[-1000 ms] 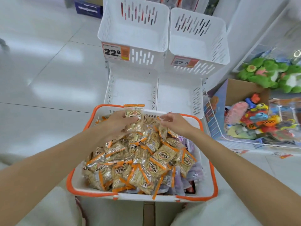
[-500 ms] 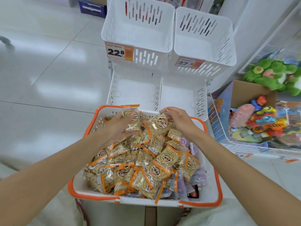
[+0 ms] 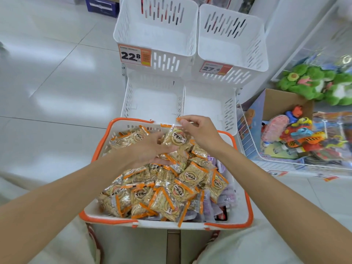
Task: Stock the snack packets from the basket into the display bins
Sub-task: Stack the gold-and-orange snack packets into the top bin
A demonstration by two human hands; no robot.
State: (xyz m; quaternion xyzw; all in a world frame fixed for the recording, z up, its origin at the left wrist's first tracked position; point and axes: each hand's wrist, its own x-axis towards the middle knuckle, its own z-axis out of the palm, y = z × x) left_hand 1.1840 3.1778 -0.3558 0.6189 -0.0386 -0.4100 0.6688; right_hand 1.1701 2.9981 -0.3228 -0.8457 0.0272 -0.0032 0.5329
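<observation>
Risk: pinched packet by one corner in right hand, spread left hand flat and empty just beside it, might have dropped it short of bins beyond both hands.

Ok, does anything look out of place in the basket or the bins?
Nothing is spilled or torn. In the basket, a few purple packets and one dark red packet lie along the right wall under the orange-edged snack packets, so the stock is mixed.
</observation>
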